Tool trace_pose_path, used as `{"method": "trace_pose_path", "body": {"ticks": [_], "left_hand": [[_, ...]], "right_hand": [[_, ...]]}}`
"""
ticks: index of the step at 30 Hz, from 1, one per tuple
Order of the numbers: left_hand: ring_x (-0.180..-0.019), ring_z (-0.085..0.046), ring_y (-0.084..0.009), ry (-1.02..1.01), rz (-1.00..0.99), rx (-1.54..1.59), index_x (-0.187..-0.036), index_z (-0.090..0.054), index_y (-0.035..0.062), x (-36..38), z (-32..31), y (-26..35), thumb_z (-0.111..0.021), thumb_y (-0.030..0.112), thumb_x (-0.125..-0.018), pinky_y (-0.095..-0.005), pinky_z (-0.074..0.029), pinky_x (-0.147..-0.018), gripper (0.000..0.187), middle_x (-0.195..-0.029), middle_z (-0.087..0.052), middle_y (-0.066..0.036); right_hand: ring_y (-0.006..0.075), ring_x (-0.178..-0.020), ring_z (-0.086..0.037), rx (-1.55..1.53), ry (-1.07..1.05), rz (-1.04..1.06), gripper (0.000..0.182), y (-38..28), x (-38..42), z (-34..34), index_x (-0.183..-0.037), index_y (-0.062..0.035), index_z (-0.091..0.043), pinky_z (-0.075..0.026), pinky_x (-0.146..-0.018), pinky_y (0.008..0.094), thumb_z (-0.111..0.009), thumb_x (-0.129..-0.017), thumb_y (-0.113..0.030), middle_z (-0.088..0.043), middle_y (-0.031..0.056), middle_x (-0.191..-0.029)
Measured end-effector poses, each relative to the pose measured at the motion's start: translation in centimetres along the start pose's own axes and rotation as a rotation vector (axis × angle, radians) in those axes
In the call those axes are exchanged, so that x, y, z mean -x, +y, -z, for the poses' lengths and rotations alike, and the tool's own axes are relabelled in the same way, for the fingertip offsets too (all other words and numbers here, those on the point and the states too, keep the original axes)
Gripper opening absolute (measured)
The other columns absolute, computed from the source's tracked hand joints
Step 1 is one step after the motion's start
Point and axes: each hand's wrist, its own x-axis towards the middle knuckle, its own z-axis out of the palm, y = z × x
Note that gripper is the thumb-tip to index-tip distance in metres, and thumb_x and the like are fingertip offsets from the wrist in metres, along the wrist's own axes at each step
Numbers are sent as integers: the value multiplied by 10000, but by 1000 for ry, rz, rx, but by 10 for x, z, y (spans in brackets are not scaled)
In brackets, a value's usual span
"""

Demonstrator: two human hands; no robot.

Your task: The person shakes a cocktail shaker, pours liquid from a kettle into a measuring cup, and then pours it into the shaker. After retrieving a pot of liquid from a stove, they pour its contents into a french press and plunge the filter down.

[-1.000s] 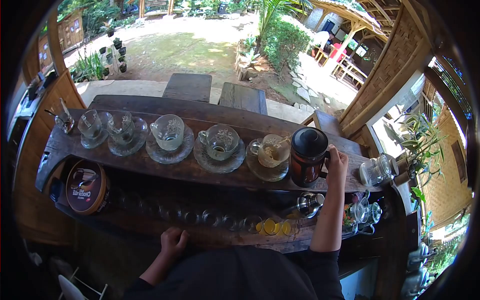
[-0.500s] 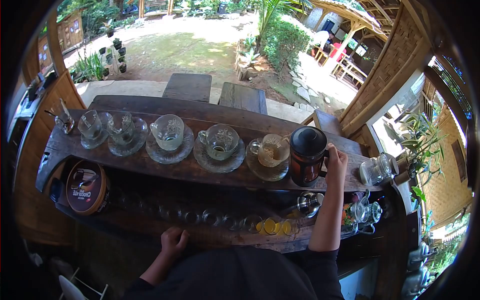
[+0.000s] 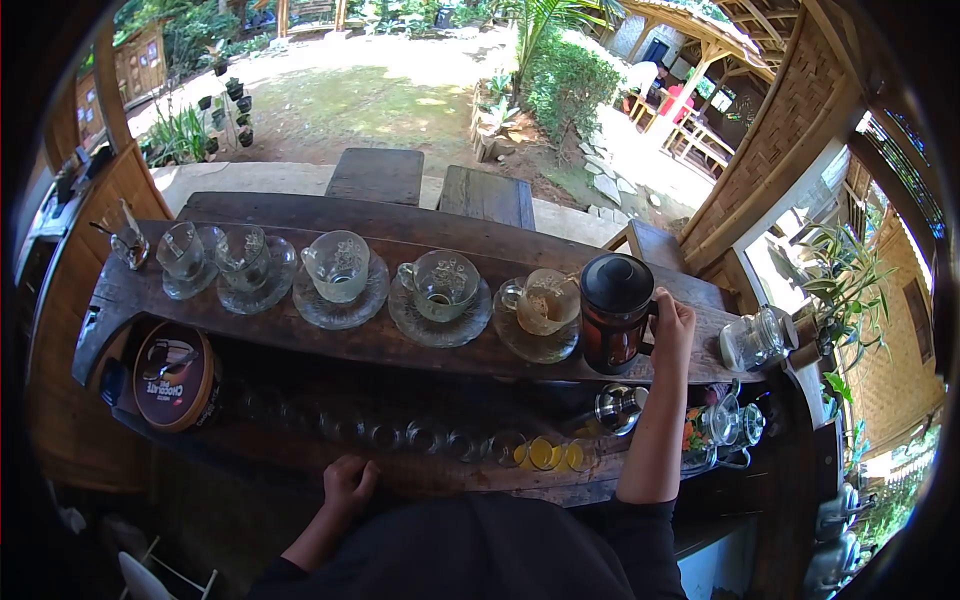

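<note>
My right hand (image 3: 674,320) grips the handle of a French press (image 3: 615,318) with a black lid and dark reddish-brown liquid inside. Its spout side is at the rim of the nearest glass cup (image 3: 547,305), which stands on a glass saucer (image 3: 517,345) and looks brownish inside. To the left, more patterned glass cups on saucers form a row, among them a glass cup (image 3: 445,285) and another glass cup (image 3: 337,265). My left hand (image 3: 349,482) rests at the lower counter edge with its fingers curled in; nothing shows in it.
On the wooden counter (image 3: 400,220) stand a lidded glass jar (image 3: 752,340) at right and a glass with sticks (image 3: 130,240) at far left. The lower shelf holds a chocolate tub (image 3: 172,375), several small glasses, a metal pot (image 3: 620,408) and a glass teapot (image 3: 720,425).
Almost nothing differs. My right hand keeps the French press beside the same cup, and my left hand stays at the counter edge.
</note>
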Motion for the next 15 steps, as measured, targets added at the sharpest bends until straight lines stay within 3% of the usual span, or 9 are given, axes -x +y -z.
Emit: {"method": "trace_pose_path", "body": {"ticks": [7, 9, 15], "left_hand": [[-602, -581, -326, -5, 10, 19, -653, -624, 26, -1, 1, 1, -605, 105, -756, -395, -448, -536, 132, -630, -574, -150], [-604, -581, -325, -5, 16, 20, -654, -626, 26, -1, 2, 3, -606, 106, -757, -395, -449, -538, 131, -632, -575, -150], [-611, -585, -324, -4, 14, 2, -656, -628, 32, 0, 2, 2, -607, 115, -760, -395, -451, -543, 135, -641, -583, -148]], "right_hand": [[5, -521, -447, 5, -9, 10, 256, -4, 3, -4, -693, -83, -646, -331, -496, 159, -567, -859, -261, -585, -59, -630], [15, -452, -247, 8, 63, 71, 430, -10, 8, -12, -503, -79, -460, -163, -424, 248, -530, -887, -259, -344, -87, -484], [16, -444, -255, 1, 58, 74, 426, -13, 10, -13, -505, -78, -469, -170, -420, 242, -530, -887, -255, -350, -86, -480]]}}
